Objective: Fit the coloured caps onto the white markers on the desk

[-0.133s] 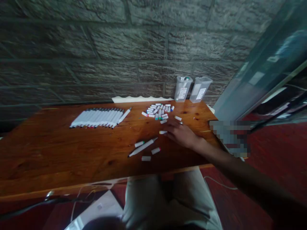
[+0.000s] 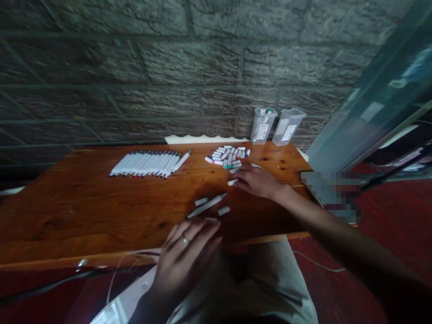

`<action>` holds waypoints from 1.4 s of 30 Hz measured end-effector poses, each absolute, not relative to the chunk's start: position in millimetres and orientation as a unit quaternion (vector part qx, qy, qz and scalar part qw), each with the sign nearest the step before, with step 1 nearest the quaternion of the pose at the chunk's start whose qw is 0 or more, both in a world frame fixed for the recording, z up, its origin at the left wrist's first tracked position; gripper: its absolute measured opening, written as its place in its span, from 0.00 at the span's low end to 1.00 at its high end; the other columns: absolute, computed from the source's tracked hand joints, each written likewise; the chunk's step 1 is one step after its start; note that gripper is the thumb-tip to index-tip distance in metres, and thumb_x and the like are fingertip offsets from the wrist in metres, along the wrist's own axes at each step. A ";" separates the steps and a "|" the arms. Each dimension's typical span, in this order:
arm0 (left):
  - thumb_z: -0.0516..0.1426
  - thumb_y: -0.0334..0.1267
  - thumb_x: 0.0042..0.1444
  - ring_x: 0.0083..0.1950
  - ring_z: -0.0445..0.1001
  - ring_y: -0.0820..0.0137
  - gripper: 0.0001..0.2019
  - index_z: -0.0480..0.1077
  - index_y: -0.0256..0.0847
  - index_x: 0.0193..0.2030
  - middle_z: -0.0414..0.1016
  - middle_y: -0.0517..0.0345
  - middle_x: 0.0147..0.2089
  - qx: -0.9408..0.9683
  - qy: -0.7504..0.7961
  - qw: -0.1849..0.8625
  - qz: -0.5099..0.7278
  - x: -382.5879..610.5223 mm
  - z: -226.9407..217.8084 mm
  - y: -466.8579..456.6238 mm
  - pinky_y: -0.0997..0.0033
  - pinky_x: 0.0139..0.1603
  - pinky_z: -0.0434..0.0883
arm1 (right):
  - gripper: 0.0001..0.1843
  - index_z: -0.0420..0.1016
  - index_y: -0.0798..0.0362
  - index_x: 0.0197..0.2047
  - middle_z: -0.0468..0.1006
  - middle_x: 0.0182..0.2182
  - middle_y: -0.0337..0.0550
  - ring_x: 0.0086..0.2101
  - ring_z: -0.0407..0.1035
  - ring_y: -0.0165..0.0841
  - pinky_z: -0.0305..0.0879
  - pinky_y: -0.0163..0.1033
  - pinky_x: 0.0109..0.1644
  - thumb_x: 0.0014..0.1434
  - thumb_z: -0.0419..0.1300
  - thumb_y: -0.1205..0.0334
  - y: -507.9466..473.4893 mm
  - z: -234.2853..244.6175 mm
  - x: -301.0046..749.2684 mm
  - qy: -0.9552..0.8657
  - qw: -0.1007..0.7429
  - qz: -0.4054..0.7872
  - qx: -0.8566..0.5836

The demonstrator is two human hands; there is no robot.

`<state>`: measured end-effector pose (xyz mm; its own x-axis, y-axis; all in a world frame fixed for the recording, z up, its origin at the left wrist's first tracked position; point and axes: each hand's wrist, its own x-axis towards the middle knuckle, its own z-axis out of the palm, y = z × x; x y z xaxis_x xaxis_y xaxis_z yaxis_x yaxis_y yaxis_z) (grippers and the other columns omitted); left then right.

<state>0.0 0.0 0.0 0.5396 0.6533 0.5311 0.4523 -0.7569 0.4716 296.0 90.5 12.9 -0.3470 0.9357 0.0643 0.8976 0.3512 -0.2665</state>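
Head view: right hand (image 2: 257, 181) lies flat on wooden table (image 2: 84, 211), right of middle, fingers loose, fingertips by small white cap (image 2: 232, 182); looks like touching, not sure, view blurry. Left hand (image 2: 184, 256) low in middle, fingers spread wide, holding nothing, tips at table's near edge. Uncapped white marker (image 2: 207, 206) lies between hands. Cap pile (image 2: 227, 157) higher up. Marker row (image 2: 148, 164) upper left. Two clear cups (image 2: 277, 126) by wall.

On the table (image 2: 84, 211), a marker row (image 2: 148, 164) lies left of the cap pile (image 2: 227, 157), two containers (image 2: 276, 126) behind.
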 end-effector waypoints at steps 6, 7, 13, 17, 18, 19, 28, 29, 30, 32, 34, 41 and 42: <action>0.57 0.42 0.69 0.57 0.74 0.62 0.16 0.73 0.44 0.61 0.76 0.53 0.58 0.905 0.355 0.008 0.235 13.3 -15.4 50.4 0.61 0.58 0.70 | 0.24 0.79 0.55 0.54 0.78 0.49 0.52 0.48 0.73 0.37 0.68 0.41 0.54 0.64 0.62 0.45 92.9 19.9 310.7 -0.811 0.211 0.130 -0.530; 0.57 0.42 0.69 0.57 0.74 0.63 0.17 0.73 0.45 0.61 0.77 0.53 0.58 0.909 0.352 0.005 0.222 14.6 -14.5 51.3 0.62 0.58 0.70 | 0.27 0.78 0.54 0.55 0.79 0.48 0.50 0.45 0.73 0.35 0.68 0.39 0.51 0.61 0.64 0.42 88.4 20.0 316.9 -0.808 0.215 0.152 -0.527; 0.54 0.37 0.70 0.54 0.74 0.65 0.13 0.77 0.43 0.55 0.77 0.54 0.56 0.914 0.356 -0.001 0.193 27.2 -10.7 58.1 0.64 0.55 0.70 | 0.24 0.78 0.53 0.53 0.81 0.40 0.44 0.36 0.73 0.32 0.64 0.35 0.40 0.55 0.70 0.52 65.6 11.0 345.9 -0.776 0.177 0.237 -0.557; 0.53 0.35 0.70 0.58 0.74 0.63 0.15 0.77 0.43 0.57 0.76 0.53 0.58 0.929 0.343 0.020 0.136 45.9 -0.4 89.5 0.61 0.62 0.69 | 0.10 0.79 0.56 0.44 0.81 0.35 0.44 0.33 0.72 0.30 0.62 0.34 0.39 0.61 0.62 0.62 80.7 3.5 336.5 -0.767 0.194 0.238 -0.564; 0.54 0.34 0.69 0.60 0.73 0.62 0.16 0.75 0.43 0.60 0.76 0.52 0.60 0.932 0.343 0.032 0.115 52.0 2.7 100.4 0.61 0.64 0.68 | 0.08 0.79 0.56 0.42 0.80 0.34 0.44 0.32 0.71 0.30 0.62 0.34 0.39 0.61 0.61 0.63 88.4 3.2 333.0 -0.768 0.198 0.240 -0.559; 0.55 0.33 0.68 0.61 0.73 0.61 0.18 0.74 0.43 0.62 0.75 0.51 0.61 0.932 0.346 0.050 0.093 58.1 5.4 111.9 0.61 0.65 0.68 | 0.07 0.79 0.57 0.40 0.80 0.33 0.43 0.32 0.71 0.29 0.61 0.34 0.38 0.61 0.61 0.63 96.7 3.8 330.1 -0.770 0.199 0.246 -0.553; 0.60 0.36 0.64 0.51 0.77 0.60 0.10 0.80 0.38 0.47 0.81 0.50 0.49 0.912 0.333 0.226 0.083 68.9 13.9 192.0 0.65 0.55 0.71 | 0.22 0.79 0.56 0.43 0.76 0.29 0.39 0.28 0.65 0.26 0.57 0.31 0.33 0.60 0.64 0.44 99.4 14.5 322.2 -0.760 0.277 0.266 -0.524; 0.60 0.38 0.63 0.48 0.77 0.62 0.09 0.80 0.37 0.44 0.81 0.50 0.46 0.899 0.331 0.264 0.112 66.0 14.0 195.1 0.67 0.53 0.71 | 0.24 0.78 0.55 0.47 0.76 0.30 0.38 0.29 0.65 0.26 0.58 0.31 0.33 0.58 0.66 0.42 91.9 13.7 316.4 -0.773 0.267 0.278 -0.504; 0.60 0.39 0.63 0.46 0.77 0.64 0.10 0.80 0.36 0.42 0.81 0.51 0.43 0.879 0.329 0.311 0.150 63.3 13.9 196.9 0.70 0.50 0.71 | 0.27 0.78 0.53 0.50 0.77 0.31 0.39 0.30 0.67 0.27 0.59 0.32 0.34 0.55 0.68 0.42 84.7 12.5 309.3 -0.790 0.247 0.290 -0.479; 0.62 0.44 0.63 0.41 0.76 0.68 0.13 0.79 0.34 0.43 0.80 0.51 0.41 0.815 0.328 0.418 0.230 58.9 13.6 197.2 0.73 0.45 0.71 | 0.28 0.79 0.49 0.53 0.79 0.36 0.40 0.35 0.71 0.30 0.62 0.32 0.38 0.54 0.70 0.42 73.2 9.4 294.0 -0.822 0.211 0.298 -0.436; 0.63 0.48 0.62 0.38 0.75 0.70 0.17 0.78 0.33 0.46 0.79 0.51 0.39 0.730 0.324 0.526 0.292 56.7 13.1 193.6 0.74 0.43 0.71 | 0.20 0.82 0.46 0.48 0.80 0.42 0.42 0.39 0.74 0.32 0.64 0.34 0.41 0.55 0.70 0.47 66.2 5.8 280.9 -0.843 0.189 0.299 -0.404; 0.67 0.48 0.59 0.41 0.79 0.70 0.23 0.73 0.33 0.54 0.80 0.44 0.47 0.513 0.256 0.737 0.357 55.3 14.5 176.6 0.73 0.45 0.75 | 0.07 0.83 0.44 0.42 0.80 0.40 0.44 0.38 0.75 0.33 0.69 0.36 0.42 0.63 0.63 0.60 68.9 -7.7 278.6 -0.824 0.229 0.264 -0.447; 0.67 0.48 0.59 0.41 0.79 0.69 0.23 0.73 0.33 0.54 0.80 0.44 0.47 0.507 0.251 0.743 0.358 54.5 15.3 176.3 0.73 0.45 0.74 | 0.06 0.83 0.45 0.41 0.80 0.40 0.45 0.38 0.75 0.33 0.70 0.37 0.43 0.63 0.62 0.60 71.2 -9.9 281.9 -0.820 0.239 0.252 -0.455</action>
